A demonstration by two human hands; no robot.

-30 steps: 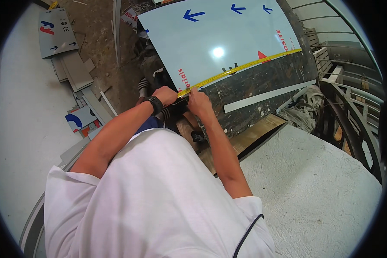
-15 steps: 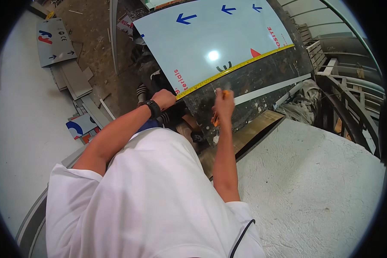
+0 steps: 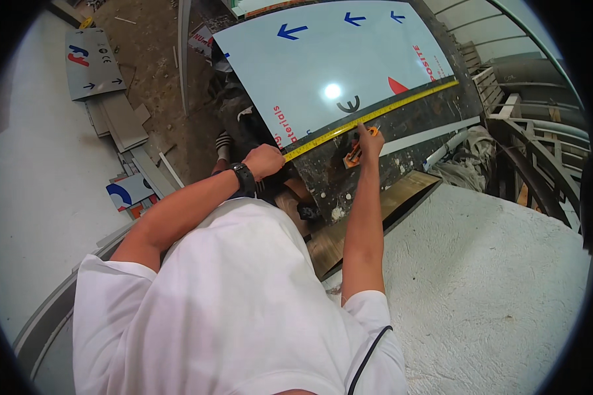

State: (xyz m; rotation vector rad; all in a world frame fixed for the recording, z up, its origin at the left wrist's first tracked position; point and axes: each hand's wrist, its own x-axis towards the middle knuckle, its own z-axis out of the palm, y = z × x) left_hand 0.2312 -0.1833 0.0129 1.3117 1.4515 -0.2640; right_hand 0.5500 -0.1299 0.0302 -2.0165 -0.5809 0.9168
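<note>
A yellow measuring tape (image 3: 408,101) stretches along the near edge of a glossy white panel (image 3: 296,72) printed with blue arrows and red marks. My left hand (image 3: 265,162), a dark watch at its wrist, is closed on the tape's left end by the panel's near left corner. Midway along the tape, my right hand (image 3: 371,141) grips an orange tool that looks like a utility knife (image 3: 353,157). Its fingertips are at the tape's near edge. The tape's far right end lies by the panel's right corner, with no hand on it.
The panel rests on a dark, paint-spotted bench (image 3: 336,184). A narrow white strip (image 3: 428,135) lies across it on the right. Panel offcuts (image 3: 122,122) are piled on the floor at left. Metal frames (image 3: 530,158) and crumpled plastic sheeting (image 3: 471,158) stand at right.
My right hand has moved right and forward to the tape with the orange tool. The tape now lies a little off the panel's edge, with a dark gap between. My left hand still holds its end.
</note>
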